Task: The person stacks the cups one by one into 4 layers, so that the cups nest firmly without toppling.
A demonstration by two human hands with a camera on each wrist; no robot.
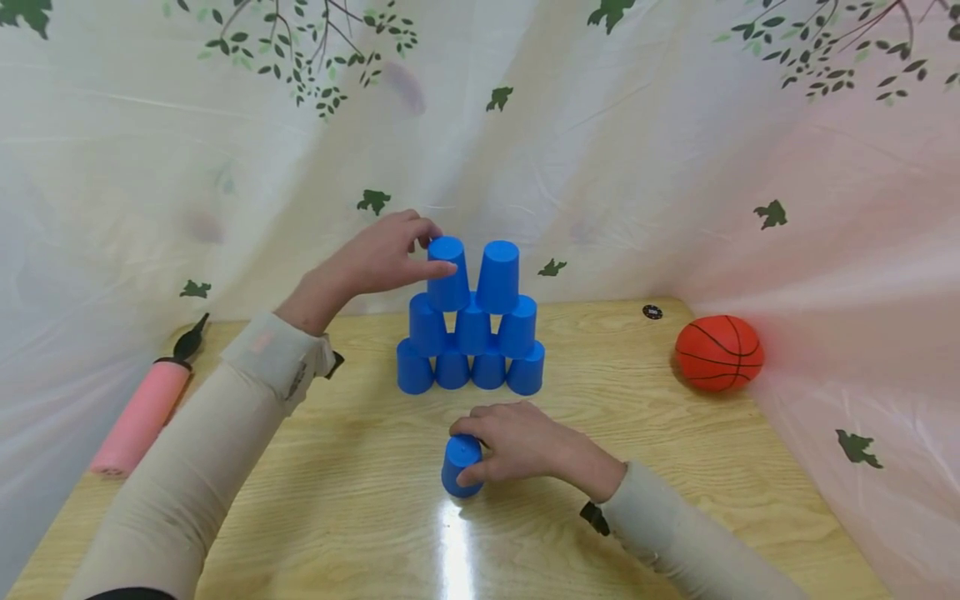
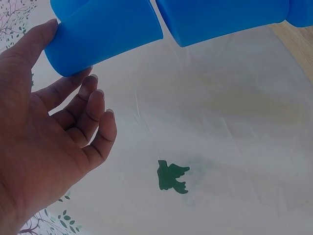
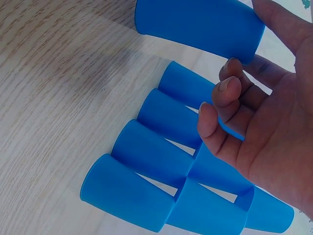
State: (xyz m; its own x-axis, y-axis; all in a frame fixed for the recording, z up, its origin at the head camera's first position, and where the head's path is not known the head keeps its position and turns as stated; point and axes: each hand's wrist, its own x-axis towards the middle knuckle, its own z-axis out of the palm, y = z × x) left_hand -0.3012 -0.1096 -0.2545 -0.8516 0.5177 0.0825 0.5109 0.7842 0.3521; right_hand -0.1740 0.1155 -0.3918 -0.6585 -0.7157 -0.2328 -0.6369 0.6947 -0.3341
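Upside-down blue plastic cups stand in a pyramid, with several along the bottom row (image 1: 452, 368), three above and two on top. My left hand (image 1: 386, 254) pinches the top-left cup (image 1: 447, 283) near its closed end between thumb and forefinger; the other fingers curl loosely beside it in the left wrist view. Beside that one stands the top-right cup (image 1: 498, 279). In front of the pyramid, my right hand (image 1: 521, 442) grips a separate upside-down cup (image 1: 460, 473) by thumb and forefinger. Whether its rim touches the table cannot be told.
On the wooden table (image 1: 337, 500), a pink hand pump (image 1: 142, 417) lies at the left. A red basketball-patterned ball (image 1: 720, 353) and a small black disc (image 1: 652, 312) are at the right. A pale leaf-printed curtain (image 1: 637, 192) hangs behind and beside the table.
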